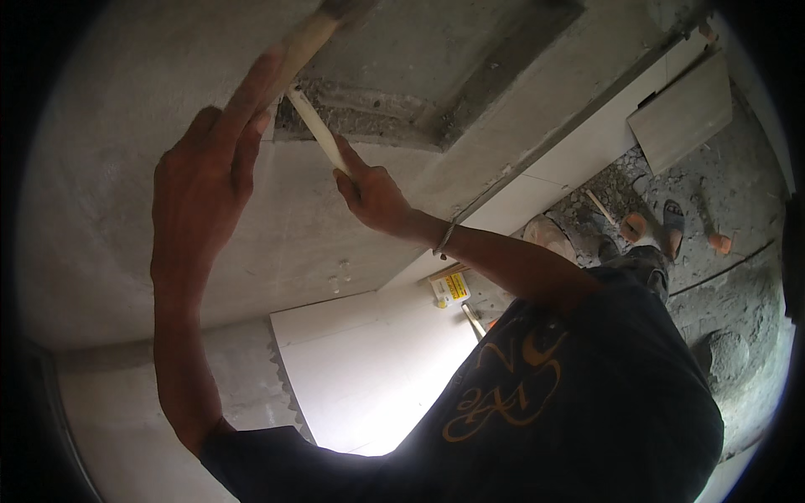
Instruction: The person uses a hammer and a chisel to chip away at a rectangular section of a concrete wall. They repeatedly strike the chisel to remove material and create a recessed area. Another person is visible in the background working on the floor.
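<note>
My left hand (201, 172) is raised against the grey wall (109, 193). Its fingers lie along a blurred, wood-coloured bar (309, 44) with a dark upper end, and appear closed on it. Lower and to the right, my right hand (373, 194) wraps around a pale wooden stick-like handle (314, 126). The upper tip of that handle sits close to the bar; whether they touch I cannot tell. Beside both hands is a recess (394, 121) in the wall with rough, broken edges. A thin band (444, 239) circles my right wrist.
White tiles (369, 360) cover a lower surface, with a white-and-yellow container (450, 288) near them. A grey tile (683, 117) leans at far right. Rubble (616, 180), a pale stick (600, 206), an orange fragment (719, 243) and a sandal (673, 218) on my foot are on the floor.
</note>
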`<state>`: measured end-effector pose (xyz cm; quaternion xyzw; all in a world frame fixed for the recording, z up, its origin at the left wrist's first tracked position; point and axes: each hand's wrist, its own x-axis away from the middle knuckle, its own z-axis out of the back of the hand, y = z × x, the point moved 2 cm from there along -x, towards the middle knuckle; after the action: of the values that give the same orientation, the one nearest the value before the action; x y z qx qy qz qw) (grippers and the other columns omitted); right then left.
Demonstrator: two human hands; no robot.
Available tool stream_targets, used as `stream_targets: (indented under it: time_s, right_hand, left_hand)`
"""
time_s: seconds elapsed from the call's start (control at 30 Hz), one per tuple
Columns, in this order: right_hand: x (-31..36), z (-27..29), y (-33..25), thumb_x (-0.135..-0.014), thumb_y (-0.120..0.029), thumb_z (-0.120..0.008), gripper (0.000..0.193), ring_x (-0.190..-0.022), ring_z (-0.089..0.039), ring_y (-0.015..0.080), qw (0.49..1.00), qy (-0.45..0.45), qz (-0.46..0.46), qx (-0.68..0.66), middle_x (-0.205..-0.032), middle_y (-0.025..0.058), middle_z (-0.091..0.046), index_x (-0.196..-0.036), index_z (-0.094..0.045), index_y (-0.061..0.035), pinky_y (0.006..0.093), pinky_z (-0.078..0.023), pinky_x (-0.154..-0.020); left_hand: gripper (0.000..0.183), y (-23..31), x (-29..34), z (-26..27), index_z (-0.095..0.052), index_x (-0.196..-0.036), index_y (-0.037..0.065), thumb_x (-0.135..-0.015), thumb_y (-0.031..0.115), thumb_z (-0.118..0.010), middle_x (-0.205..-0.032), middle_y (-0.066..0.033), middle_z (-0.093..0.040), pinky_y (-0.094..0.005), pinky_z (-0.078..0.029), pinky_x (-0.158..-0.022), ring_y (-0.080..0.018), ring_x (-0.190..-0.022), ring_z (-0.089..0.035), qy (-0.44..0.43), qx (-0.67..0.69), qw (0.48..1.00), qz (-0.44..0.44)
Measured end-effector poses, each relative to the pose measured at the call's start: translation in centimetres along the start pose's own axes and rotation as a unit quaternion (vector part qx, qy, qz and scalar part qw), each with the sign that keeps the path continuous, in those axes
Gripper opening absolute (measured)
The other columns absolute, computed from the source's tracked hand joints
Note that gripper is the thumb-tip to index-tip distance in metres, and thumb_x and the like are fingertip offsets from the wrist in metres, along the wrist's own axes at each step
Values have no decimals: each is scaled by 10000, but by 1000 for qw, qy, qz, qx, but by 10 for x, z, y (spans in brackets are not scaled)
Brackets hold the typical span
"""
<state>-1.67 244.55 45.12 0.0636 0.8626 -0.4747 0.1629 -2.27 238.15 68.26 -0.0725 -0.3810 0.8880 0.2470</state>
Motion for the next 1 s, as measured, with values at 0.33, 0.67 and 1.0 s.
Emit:
stream_targets:
  time_s: [0.33,0.67,1.0]
  right_hand:
    - [-2,2,-7,-935,-177,-485,583,-558,-611,357,999,-14,-10,37,-616,184,-592,-1431,-223,-19,467,-502,-600]
    - [-1,3,-10,-927,-169,-489,583,-569,-618,360,999,-7,-9,34,-625,198,-594,-1426,-228,-15,473,-503,-605]
    - [-1,-6,-5,-928,-180,-494,584,-624,-619,384,997,27,7,69,-668,201,-606,-1437,-234,-63,493,-499,-636]
  left_hand:
    - [486,2,-3,-5,-352,-1425,293,-959,254,-482,-862,-119,-649,-367,-535,-651,-167,-651,-609,-228,-150,954,127]
    - [509,1,15,-8,-340,-1424,324,-947,260,-504,-833,-85,-644,-350,-549,-605,-170,-669,-634,-105,-102,988,54]
    - [508,11,5,12,-368,-1411,328,-936,253,-531,-782,-83,-634,-358,-533,-620,-167,-666,-622,64,15,998,2]
